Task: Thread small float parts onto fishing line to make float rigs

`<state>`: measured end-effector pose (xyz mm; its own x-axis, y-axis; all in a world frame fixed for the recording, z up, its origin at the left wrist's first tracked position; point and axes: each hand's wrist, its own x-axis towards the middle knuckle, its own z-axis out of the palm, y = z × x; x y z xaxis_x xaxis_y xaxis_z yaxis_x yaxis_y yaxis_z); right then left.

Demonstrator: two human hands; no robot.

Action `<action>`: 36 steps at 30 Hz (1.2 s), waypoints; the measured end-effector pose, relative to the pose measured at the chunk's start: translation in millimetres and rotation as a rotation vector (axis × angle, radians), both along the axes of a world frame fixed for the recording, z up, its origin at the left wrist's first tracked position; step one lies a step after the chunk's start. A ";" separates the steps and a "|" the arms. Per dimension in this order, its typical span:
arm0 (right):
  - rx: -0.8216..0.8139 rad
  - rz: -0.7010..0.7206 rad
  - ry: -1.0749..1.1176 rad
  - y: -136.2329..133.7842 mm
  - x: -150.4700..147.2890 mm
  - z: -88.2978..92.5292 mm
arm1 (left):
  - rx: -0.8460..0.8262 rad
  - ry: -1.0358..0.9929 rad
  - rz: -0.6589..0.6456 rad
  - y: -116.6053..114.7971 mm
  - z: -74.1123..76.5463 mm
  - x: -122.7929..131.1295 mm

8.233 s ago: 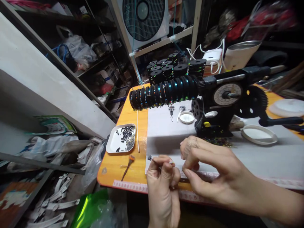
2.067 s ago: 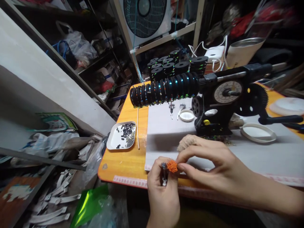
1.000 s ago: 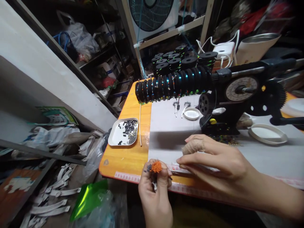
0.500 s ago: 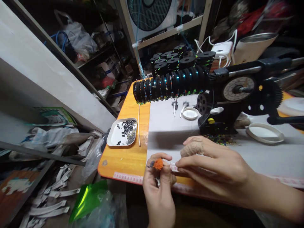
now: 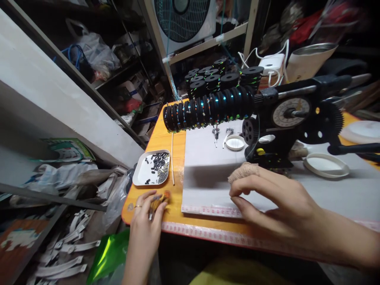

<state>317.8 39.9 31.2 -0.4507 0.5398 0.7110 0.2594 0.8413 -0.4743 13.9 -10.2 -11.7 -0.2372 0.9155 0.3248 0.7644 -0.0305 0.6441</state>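
Note:
My left hand [image 5: 148, 213] is at the table's front left corner, just below the white tray [image 5: 142, 168] of small black and grey pieces. Its fingers are closed around a small dark bundle with an orange tip [image 5: 166, 195], blurred by motion. A ring is on one finger. My right hand [image 5: 270, 202], one finger wrapped in tan tape, hovers over the front of the white board [image 5: 204, 198] with thumb and index finger pinched together. From the black winding machine [image 5: 274, 150], a thin line runs down toward that hand; whether the fingertips hold it cannot be made out.
Black ringed spools [image 5: 208, 111] sit along the machine's shaft, with more black spools [image 5: 212, 79] stacked behind. Two white lids [image 5: 326, 165] and a thin pale stick [image 5: 173, 158] lie on the table. A measuring tape [image 5: 202, 231] follows the front edge.
My left hand has moved left, away from my right hand, carrying the orange-tipped bundle toward the tray. My right hand stays near its place, fingers now pinched more tightly. The view has shifted slightly.

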 end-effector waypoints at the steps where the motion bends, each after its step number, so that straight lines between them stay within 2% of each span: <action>1: -0.018 -0.001 0.014 0.4 -0.7 1.8 | 0.054 0.045 -0.001 0.5 -0.3 -1.7; 4: -0.082 0.005 0.029 2.0 -0.9 5.9 | 0.296 0.086 0.120 -2.7 1.7 12.7; 6: -0.114 0.015 0.030 2.5 -0.3 6.9 | 0.375 -0.116 0.136 -7.9 3.0 36.1; 8: -0.133 0.011 0.037 2.2 0.2 6.7 | 0.301 -0.519 0.016 -13.0 3.2 66.9; 10: -0.147 0.005 0.053 1.3 0.3 6.0 | 0.119 -0.887 -0.125 -16.4 3.3 99.6; 12: -0.172 0.010 0.065 0.5 -0.2 5.3 | 0.001 -1.096 -0.256 -17.6 4.3 127.6; 14: -0.184 0.029 0.076 0.3 -0.8 4.4 | -0.081 -1.198 -0.308 -17.3 6.6 146.2; 20: -0.166 0.046 0.104 -1.5 -2.3 1.4 | -0.091 -1.155 -0.252 -16.4 12.2 160.8; 25: -0.184 0.013 0.089 -6.0 -3.1 2.4 | 0.002 -1.209 -0.151 -17.1 5.2 163.4; 29: -0.137 0.046 0.026 -4.0 -0.7 1.7 | 0.181 -1.188 -0.228 -15.0 -4.0 154.8; 32: -0.085 0.045 -0.030 -1.4 0.2 0.0 | 0.224 -1.142 -0.261 -15.4 -7.6 145.9; 36: -0.093 0.079 -0.067 -0.7 -1.3 -1.7 | 0.280 -1.084 -0.273 -17.8 -7.1 142.1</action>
<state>316.5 39.2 29.5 -0.5387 0.5630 0.6267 0.2280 0.8135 -0.5350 156.0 -27.9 -18.8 -0.3210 0.9074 0.2712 -0.2407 -0.3551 0.9033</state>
